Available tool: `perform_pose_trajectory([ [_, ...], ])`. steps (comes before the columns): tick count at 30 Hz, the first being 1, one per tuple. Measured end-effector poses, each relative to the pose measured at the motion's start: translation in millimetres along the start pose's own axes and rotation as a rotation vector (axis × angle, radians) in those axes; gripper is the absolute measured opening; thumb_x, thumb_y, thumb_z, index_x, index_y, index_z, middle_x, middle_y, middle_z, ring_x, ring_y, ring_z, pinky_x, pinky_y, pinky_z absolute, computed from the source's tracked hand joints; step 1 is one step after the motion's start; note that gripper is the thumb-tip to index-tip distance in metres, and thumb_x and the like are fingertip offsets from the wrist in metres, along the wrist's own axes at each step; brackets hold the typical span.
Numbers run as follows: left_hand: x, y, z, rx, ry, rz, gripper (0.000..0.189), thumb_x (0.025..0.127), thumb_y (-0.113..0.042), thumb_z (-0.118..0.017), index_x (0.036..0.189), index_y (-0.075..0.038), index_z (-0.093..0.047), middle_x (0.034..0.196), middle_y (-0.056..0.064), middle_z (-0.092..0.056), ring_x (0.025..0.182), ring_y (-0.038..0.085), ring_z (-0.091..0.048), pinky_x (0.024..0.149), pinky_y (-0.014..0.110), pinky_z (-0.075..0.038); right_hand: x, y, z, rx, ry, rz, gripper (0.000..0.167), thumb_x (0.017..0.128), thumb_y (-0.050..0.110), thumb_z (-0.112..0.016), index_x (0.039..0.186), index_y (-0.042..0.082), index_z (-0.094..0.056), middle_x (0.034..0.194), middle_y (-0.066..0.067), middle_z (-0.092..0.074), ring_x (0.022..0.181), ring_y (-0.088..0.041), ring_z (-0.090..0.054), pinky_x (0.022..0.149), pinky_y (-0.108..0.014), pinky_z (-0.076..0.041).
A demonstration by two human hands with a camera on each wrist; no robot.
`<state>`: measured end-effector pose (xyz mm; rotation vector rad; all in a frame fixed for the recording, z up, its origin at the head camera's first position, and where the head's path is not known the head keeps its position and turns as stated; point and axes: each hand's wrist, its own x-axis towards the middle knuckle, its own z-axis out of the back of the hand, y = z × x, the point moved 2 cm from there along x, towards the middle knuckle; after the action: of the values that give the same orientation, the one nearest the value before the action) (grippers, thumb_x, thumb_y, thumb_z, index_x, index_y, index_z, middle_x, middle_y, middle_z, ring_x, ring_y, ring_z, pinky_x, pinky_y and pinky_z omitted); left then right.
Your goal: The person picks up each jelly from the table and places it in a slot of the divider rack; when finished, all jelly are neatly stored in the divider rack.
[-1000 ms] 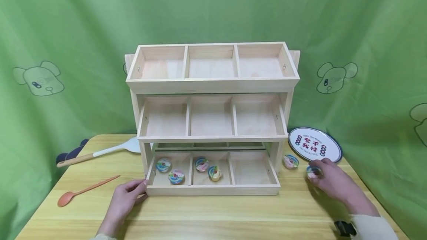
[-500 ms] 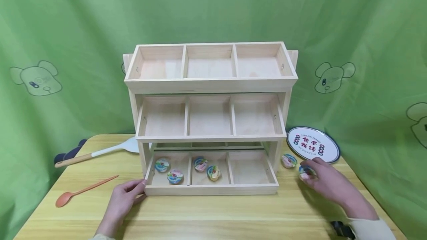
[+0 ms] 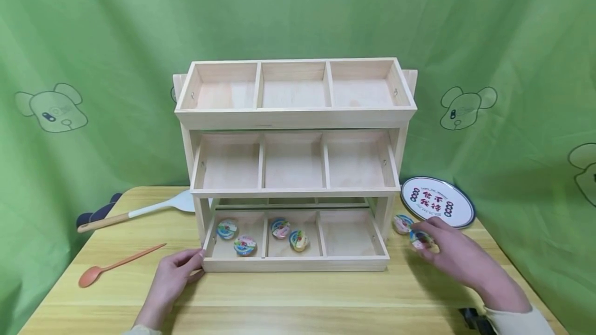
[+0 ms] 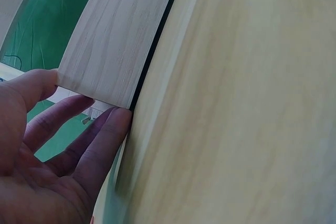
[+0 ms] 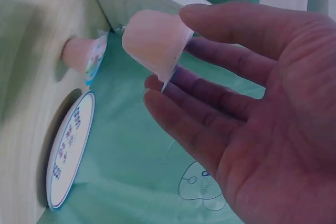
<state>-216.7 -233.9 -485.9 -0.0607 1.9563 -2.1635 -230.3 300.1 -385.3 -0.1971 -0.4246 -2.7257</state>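
My right hand (image 3: 458,255) pinches a small jelly cup (image 5: 155,40) with a printed lid between thumb and fingers, raised off the table in the right wrist view. Close by, another jelly cup (image 3: 402,224) stands on the table beside the rack. At the left front corner of the rack's bottom tray (image 3: 298,264), my left hand (image 3: 173,275) grips the end of the front board, thumb at its upper edge and a fingertip at its lower edge. Two jelly cups (image 3: 244,245) lie in that tray's left compartment and two jelly cups (image 3: 299,240) in its middle one.
The three-tier wooden rack (image 3: 295,119) stands mid-table against a green curtain (image 3: 298,9). An oval plate (image 3: 437,201) with printed characters sits at the right. To the left lie a white spatula (image 3: 151,209) with a wooden handle and an orange spoon (image 3: 95,275).
My right hand has moved left with the jelly cup, from near the plate toward the other cup beside the rack. The left hand has stayed at the tray corner.
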Motion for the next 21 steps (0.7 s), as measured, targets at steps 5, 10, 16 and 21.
perform_pose_trajectory([
  [5, 0.3, 0.4, -0.1, 0.004, 0.001, 0.005, 0.035, 0.095, -0.010, -0.066, 0.121, 0.013, -0.061, 0.124, 0.028, -0.058, 0.101, 0.026, -0.065, 0.086, 0.032, -0.059, 2.0, 8, 3, -0.006, -0.007, 0.031, 0.045, 0.084, 0.014, -0.076, 0.125, -0.001, -0.062, 0.114, -0.014, -0.058, 0.095, -0.034, -0.062, 0.084, -0.060, -0.055],
  [10, 0.2, 0.1, 1.0, 0.002, -0.002, 0.006, 0.035, 0.095, -0.011, -0.066, 0.121, 0.013, -0.061, 0.124, 0.028, -0.058, 0.100, 0.025, -0.065, 0.086, 0.031, -0.059, 5.5, 14, 3, -0.001, -0.013, 0.052, 0.045, 0.085, 0.016, -0.076, 0.126, 0.001, -0.062, 0.114, -0.013, -0.059, 0.095, -0.032, -0.062, 0.085, -0.059, -0.054],
  [16, -0.3, -0.4, 1.4, -0.003, 0.006, 0.002, 0.035, 0.096, -0.010, -0.065, 0.122, 0.013, -0.060, 0.126, 0.029, -0.057, 0.101, 0.025, -0.065, 0.087, 0.032, -0.059, 7.3, 19, 3, 0.032, -0.026, 0.118, 0.041, 0.085, 0.014, -0.076, 0.124, 0.007, -0.065, 0.121, -0.014, -0.058, 0.099, -0.032, -0.062, 0.088, -0.060, -0.053],
  [21, 0.0, 0.2, 0.3, -0.009, 0.009, 0.001, 0.034, 0.096, -0.009, -0.064, 0.122, 0.014, -0.060, 0.126, 0.029, -0.057, 0.101, 0.025, -0.064, 0.087, 0.032, -0.059, 10.7, 29, -1, 0.024, -0.035, 0.165, 0.037, 0.084, 0.013, -0.077, 0.119, 0.006, -0.067, 0.114, -0.006, -0.060, 0.095, -0.023, -0.062, 0.086, -0.051, -0.056],
])
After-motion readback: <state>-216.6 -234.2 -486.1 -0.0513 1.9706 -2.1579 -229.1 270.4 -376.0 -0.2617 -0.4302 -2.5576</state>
